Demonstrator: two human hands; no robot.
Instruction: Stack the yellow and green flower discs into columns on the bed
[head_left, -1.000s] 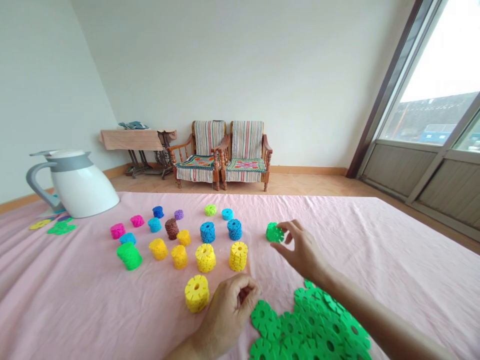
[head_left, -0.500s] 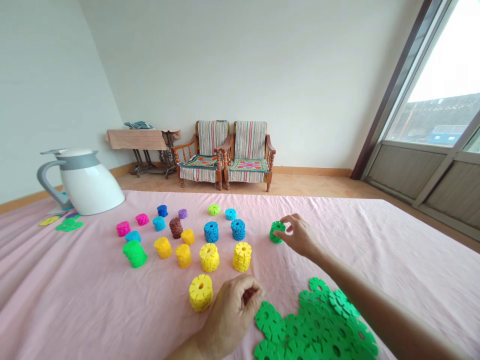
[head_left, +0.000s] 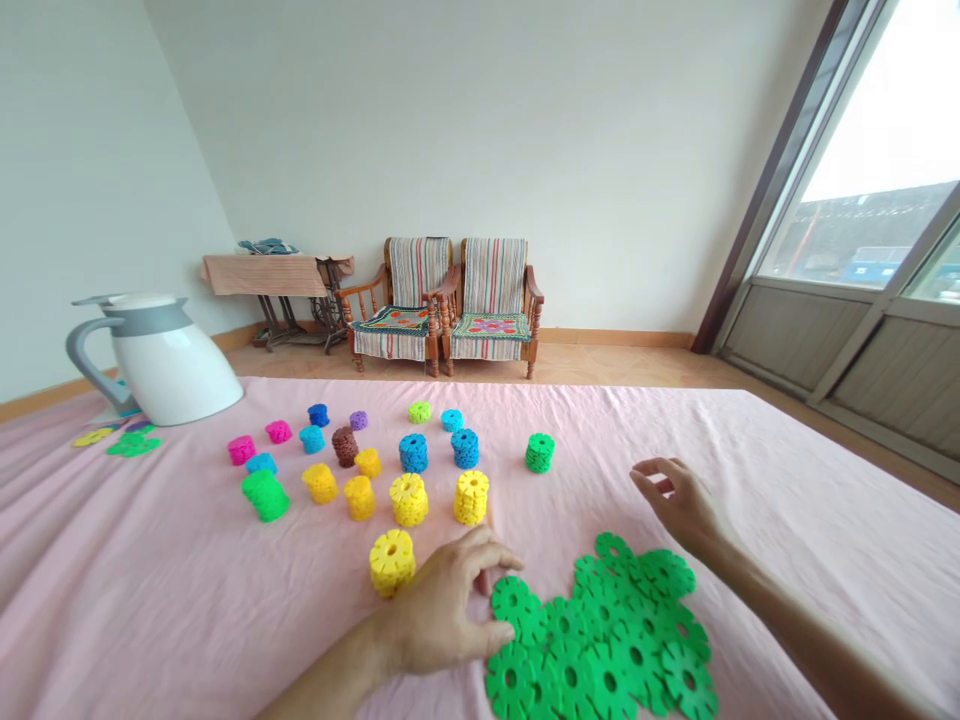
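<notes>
A pile of flat green snowflake discs (head_left: 600, 640) lies on the pink cloth near me. My left hand (head_left: 442, 605) rests at the pile's left edge, fingers touching a green disc. My right hand (head_left: 679, 500) hovers empty with fingers apart, just above the pile's far right side. A small green stack (head_left: 539, 452) stands alone on the cloth, well left of my right hand. Several yellow stacks (head_left: 409, 498) and blue stacks (head_left: 413, 452) stand in rows to its left.
A white jug with a grey handle (head_left: 161, 358) stands at the far left. Pink, cyan, brown and purple stacks (head_left: 344, 445) fill the left rows, with a leaning green stack (head_left: 264, 494). Loose discs (head_left: 131, 443) lie by the jug. Two wooden chairs (head_left: 442, 305) stand beyond the table.
My right hand let go of the small green stack and drew back to the right toward the green pile. My left hand opened from a loose fist and reached onto the pile's edge.
</notes>
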